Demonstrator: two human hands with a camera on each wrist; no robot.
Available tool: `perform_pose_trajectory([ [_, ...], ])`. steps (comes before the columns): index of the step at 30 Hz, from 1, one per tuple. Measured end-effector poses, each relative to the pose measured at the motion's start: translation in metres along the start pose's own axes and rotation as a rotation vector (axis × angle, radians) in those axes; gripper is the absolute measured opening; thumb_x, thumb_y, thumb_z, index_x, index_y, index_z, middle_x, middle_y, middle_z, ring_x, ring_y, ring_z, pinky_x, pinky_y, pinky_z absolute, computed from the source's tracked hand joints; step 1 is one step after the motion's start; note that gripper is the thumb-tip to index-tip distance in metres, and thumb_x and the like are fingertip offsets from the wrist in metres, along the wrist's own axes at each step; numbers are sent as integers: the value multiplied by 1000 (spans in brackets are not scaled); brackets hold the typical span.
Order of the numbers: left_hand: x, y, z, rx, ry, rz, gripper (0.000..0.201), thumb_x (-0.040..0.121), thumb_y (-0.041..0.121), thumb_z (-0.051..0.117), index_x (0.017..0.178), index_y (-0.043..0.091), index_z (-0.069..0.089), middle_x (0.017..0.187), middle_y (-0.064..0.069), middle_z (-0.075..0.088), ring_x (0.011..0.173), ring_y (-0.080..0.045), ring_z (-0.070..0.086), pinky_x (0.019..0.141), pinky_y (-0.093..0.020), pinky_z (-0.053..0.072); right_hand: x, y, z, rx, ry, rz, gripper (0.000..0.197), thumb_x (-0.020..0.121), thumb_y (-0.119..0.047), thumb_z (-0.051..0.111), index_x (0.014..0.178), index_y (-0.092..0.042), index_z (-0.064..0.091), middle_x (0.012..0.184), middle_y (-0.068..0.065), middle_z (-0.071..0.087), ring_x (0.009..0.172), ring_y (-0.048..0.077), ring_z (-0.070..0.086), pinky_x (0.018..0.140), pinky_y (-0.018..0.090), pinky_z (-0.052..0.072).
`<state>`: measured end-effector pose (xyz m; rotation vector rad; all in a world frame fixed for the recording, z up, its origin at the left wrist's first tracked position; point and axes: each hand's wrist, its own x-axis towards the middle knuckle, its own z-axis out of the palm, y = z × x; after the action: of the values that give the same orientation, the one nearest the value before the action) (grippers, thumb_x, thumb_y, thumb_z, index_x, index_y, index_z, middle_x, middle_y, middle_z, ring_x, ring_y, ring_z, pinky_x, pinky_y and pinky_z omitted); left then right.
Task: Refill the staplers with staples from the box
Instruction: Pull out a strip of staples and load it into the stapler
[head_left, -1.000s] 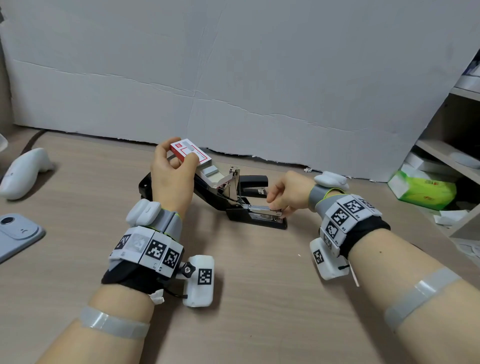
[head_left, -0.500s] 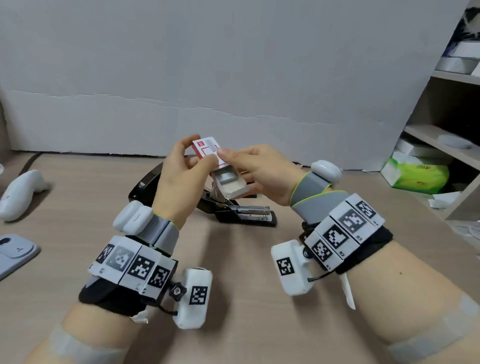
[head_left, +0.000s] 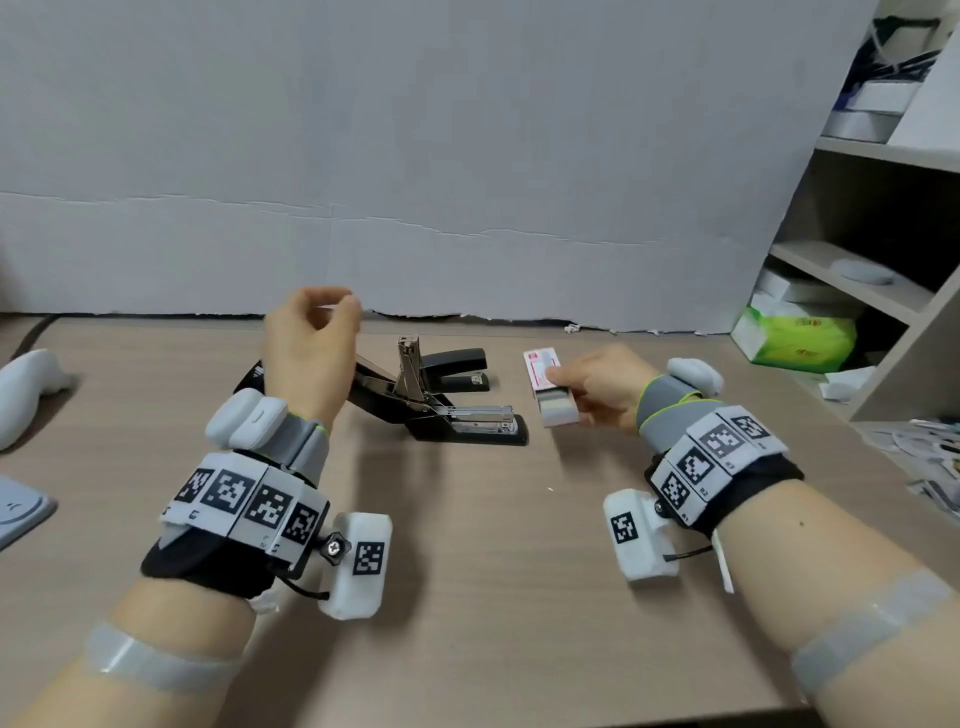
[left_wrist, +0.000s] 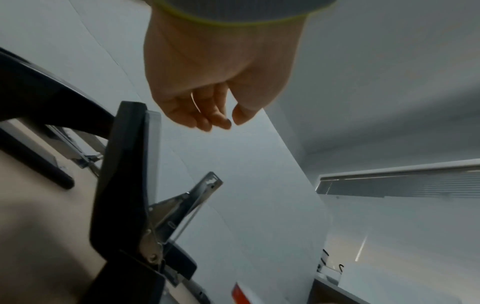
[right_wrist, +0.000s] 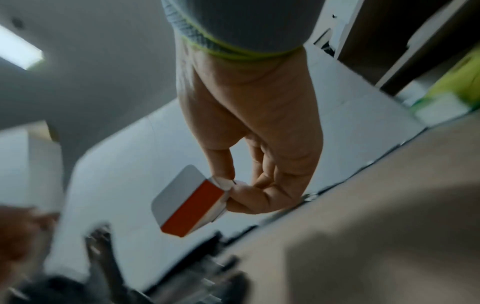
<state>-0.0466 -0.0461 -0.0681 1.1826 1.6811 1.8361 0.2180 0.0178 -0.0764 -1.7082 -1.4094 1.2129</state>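
A black stapler (head_left: 467, 434) lies flipped open mid-table, its top arm leaning back to the left and its metal magazine (head_left: 470, 413) exposed. A second black stapler (head_left: 454, 364) sits just behind it. My right hand (head_left: 558, 382) pinches the red-and-white staple box (head_left: 543, 371) low over the table, right of the staplers, with its inner tray slid partly out toward me. The right wrist view has that box (right_wrist: 187, 201) between thumb and fingers (right_wrist: 241, 197). My left hand (head_left: 332, 306) hovers above the open stapler's (left_wrist: 122, 164) arm, fingers curled, with nothing seen in it (left_wrist: 223, 121).
A white cardboard backdrop (head_left: 467, 182) closes off the far table edge. At the left lie a white controller (head_left: 26, 389) and a grey device (head_left: 18, 512). Shelves on the right hold a green tissue pack (head_left: 800, 338); papers lie below them.
My right hand has taken the staple box from my left hand and carried it down to the right of the staplers. My left hand has let go and stayed raised.
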Motion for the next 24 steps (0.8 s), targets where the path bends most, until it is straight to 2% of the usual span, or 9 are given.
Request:
perform_pose_trajectory([
  [3, 8, -11, -3, 11, 87, -28, 22, 73, 39, 57, 93, 33, 65, 94, 2, 70, 93, -21, 67, 92, -47, 53, 15, 21, -8, -230, 68, 91, 38, 84, -22, 74, 103, 9, 65, 77, 18, 63, 40, 22, 48, 43, 26, 39],
  [11, 35, -64, 2, 60, 46, -285, 46, 56, 44, 59, 99, 29, 59, 108, -3, 68, 106, -31, 63, 95, -52, 51, 45, 36, -13, -564, 152, 122, 50, 53, -46, 78, 81, -10, 58, 75, 15, 63, 61, 29, 56, 59, 37, 49],
  [14, 44, -73, 5, -15, 12, -361, 69, 53, 40, 59, 118, 18, 58, 111, -10, 68, 104, -30, 66, 95, -51, 52, 28, 22, -5, -629, 210, 58, 37, 65, -42, 75, 70, -10, 57, 75, 11, 63, 67, 30, 57, 62, 31, 47],
  [16, 40, -63, 3, -90, 6, -419, 74, 56, 37, 62, 127, 15, 55, 109, -10, 66, 100, -28, 65, 92, -48, 54, 16, 11, 4, -594, 223, -62, 38, 74, -33, 74, 89, 1, 70, 85, 15, 71, 77, 33, 66, 72, 35, 54],
  [17, 39, -60, 3, -149, 13, -442, 71, 60, 33, 63, 128, 13, 55, 106, -10, 63, 97, -26, 63, 89, -45, 56, 12, 7, 9, -547, 191, -110, 41, 75, -27, 74, 99, 6, 69, 85, 17, 72, 104, 43, 64, 74, 36, 55],
  [18, 32, -49, 3, -193, 0, -455, 65, 65, 31, 63, 127, 11, 55, 104, -10, 61, 94, -25, 61, 84, -41, 56, 7, 3, 15, -509, 123, -139, 41, 77, -21, 73, 103, 9, 67, 81, 16, 71, 76, 12, 43, 71, 36, 53],
  [19, 29, -44, 3, -253, 4, -479, 57, 72, 29, 63, 124, 9, 57, 103, -10, 60, 92, -24, 60, 80, -39, 55, 2, 0, 22, -504, 41, -134, 37, 78, -18, 72, 103, 9, 66, 81, 17, 72, 67, 27, 62, 68, 37, 53],
  [22, 25, -40, 5, -352, -14, -491, 10, 93, 18, 55, 90, 11, 61, 88, -6, 58, 78, -19, 58, 74, -35, 50, -7, 1, 39, -574, -129, -29, 15, 82, -9, 69, 91, 1, 62, 79, 20, 74, 65, 30, 66, 64, 41, 56],
  [24, 25, -39, 6, -371, -47, -474, 22, 96, 13, 48, 76, 13, 57, 81, -6, 57, 76, -22, 56, 72, -35, 45, -4, 4, 45, -610, -181, 46, 9, 84, -6, 66, 85, -3, 57, 73, 18, 71, 64, 31, 67, 61, 37, 56],
])
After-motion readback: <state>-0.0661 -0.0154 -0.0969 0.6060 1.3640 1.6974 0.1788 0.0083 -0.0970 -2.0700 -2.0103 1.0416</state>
